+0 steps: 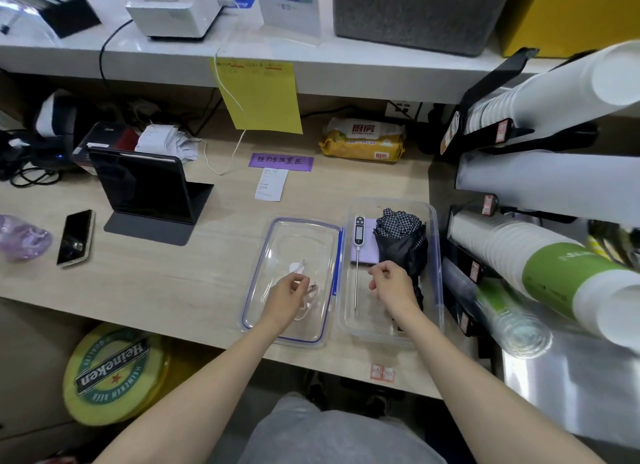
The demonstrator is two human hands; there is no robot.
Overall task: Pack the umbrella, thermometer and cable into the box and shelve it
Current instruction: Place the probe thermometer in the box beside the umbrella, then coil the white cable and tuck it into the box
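The left hand (289, 292), fingers curled, holds one white cable (304, 299) over the lid (277, 228) on the worktop (173, 273); the right hand (391, 280), loosely curled and empty, hovers over the box (434, 221) just right. Beyond, inside the box, one thermometer (358, 233) and one umbrella (401, 242) lie near-to-far.

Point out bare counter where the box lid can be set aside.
Bare wood lies between the phone and the lid, in front of the tablet stand. Behind the box, near the receipt, is tighter; cup dispensers crowd the right.
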